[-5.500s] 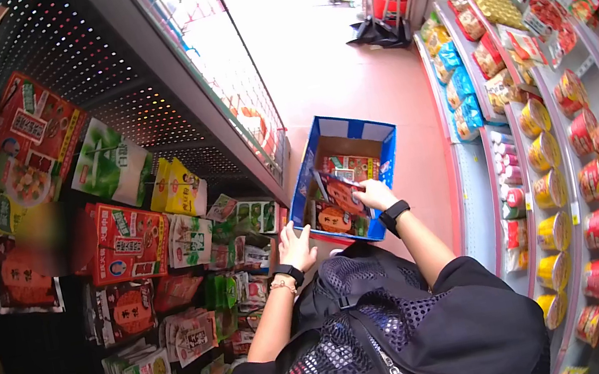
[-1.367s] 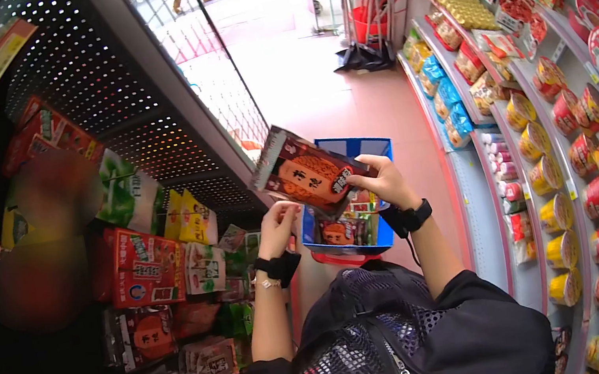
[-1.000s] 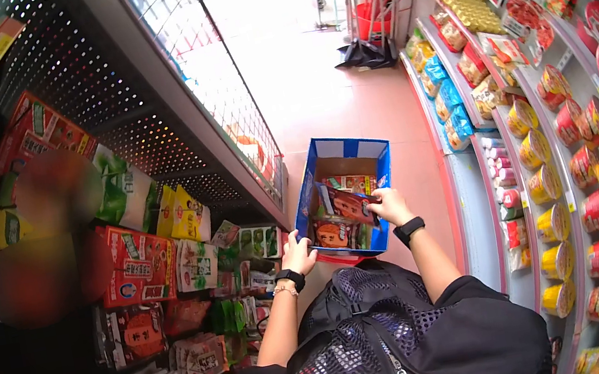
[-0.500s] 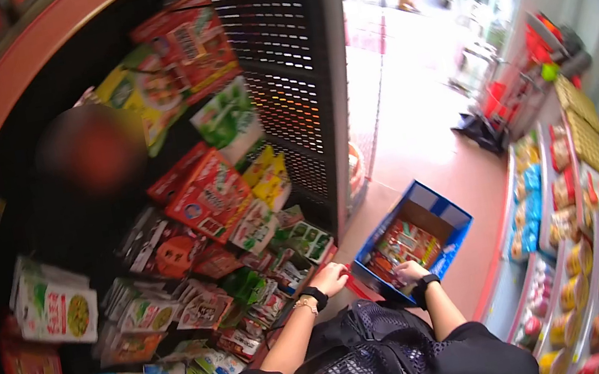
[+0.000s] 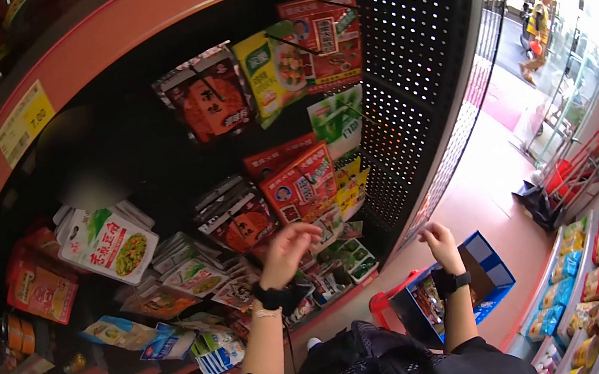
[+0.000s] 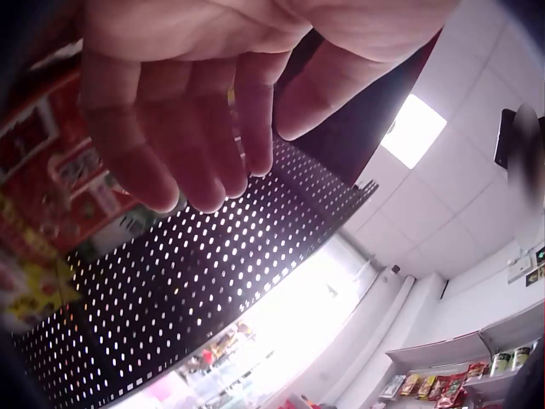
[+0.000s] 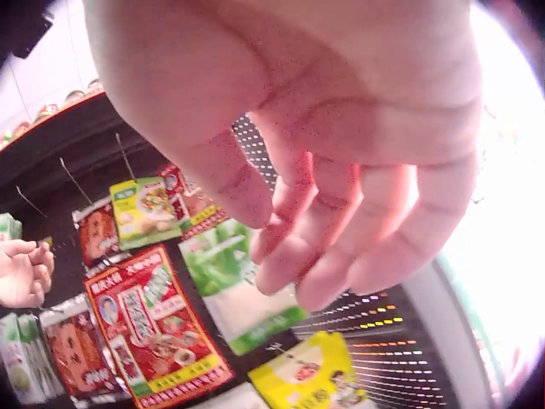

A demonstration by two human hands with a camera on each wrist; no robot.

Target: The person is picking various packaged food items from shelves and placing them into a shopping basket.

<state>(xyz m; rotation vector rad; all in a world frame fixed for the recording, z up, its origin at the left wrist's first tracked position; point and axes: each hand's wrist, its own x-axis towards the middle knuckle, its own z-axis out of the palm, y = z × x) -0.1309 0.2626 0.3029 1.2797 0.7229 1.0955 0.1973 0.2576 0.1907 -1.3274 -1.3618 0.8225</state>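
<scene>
My left hand [image 5: 289, 257] is raised in front of the hanging seasoning packets, fingers loosely bent and holding nothing. It overlaps the dark packet with an orange-red panel [image 5: 246, 227] and sits just below the red hotpot seasoning packet [image 5: 299, 187]. In the left wrist view its fingers [image 6: 204, 162] hang relaxed before the perforated panel. My right hand [image 5: 442, 246], also holding nothing, is above the blue box [image 5: 495, 258], where packets lie inside. From the right wrist, its curled, relaxed fingers [image 7: 341, 230] show in front of a green-and-white packet [image 7: 243, 294] and a yellow packet [image 7: 315, 375].
A perforated shelf side [image 5: 418, 86] closes off the rack on the right. Overhead runs the shelf edge with a price tag [image 5: 24, 123]. Hooks carry more packets, such as a white-green one [image 5: 113, 244]. Across the aisle stands another stocked shelf [image 5: 573, 283].
The head view has turned left toward the rack. My right hand has let go of the dark packet in the box and risen; my left hand has left the box's rim and moved up to the packets.
</scene>
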